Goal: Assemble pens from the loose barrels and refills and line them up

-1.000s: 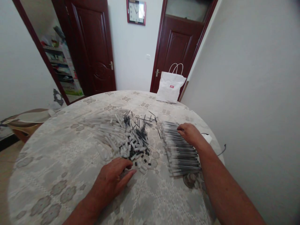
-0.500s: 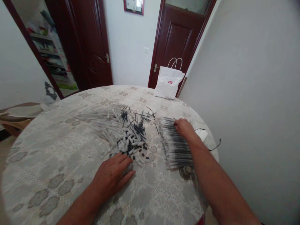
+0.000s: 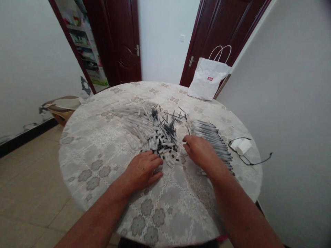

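My left hand rests on the tablecloth at the near edge of a pile of small white caps, fingers bent and thumb apart. Nothing shows in it. My right hand hovers between this pile and a neat row of assembled pens, partly covering the row. Its fingers are curled but look apart, with no object visible between them. White pen barrels lie heaped at the left of the pile. Thin dark refills are scattered behind the caps, and little black plugs lie in front.
A round table with a floral lace cloth holds everything. Eyeglasses and a white object lie at the right. A white paper bag stands at the back right. At the left is a chair.
My right hand has moved left and nearer, from the row of pens toward the loose parts. My left hand stays by the caps. The camera view has shifted.
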Tool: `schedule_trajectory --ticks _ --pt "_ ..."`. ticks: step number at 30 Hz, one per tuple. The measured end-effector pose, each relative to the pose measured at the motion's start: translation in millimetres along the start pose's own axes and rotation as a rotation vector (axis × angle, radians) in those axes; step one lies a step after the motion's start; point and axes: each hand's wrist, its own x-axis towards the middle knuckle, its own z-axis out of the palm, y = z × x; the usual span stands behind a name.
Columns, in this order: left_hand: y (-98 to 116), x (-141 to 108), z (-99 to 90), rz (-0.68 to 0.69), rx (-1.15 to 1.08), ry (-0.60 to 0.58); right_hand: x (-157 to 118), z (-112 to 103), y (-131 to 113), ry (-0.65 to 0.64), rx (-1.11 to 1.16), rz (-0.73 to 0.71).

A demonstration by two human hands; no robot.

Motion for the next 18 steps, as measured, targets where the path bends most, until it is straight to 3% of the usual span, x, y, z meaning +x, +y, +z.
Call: schedule_trajectory --ticks 5,10,18 --pt "-5 -1 3.1 -0.029 -0.005 0.052 2 27 -32 -0.055 -0.078 0.103" --pt "-10 -3 9.2 -0.073 -0.053 0.117 6 47 -32 -0.092 -0.086 0.126" --pt "-12 1 12.9 -0.201 -0.039 0.245 8 59 -33 -0.127 -0.051 0.093"
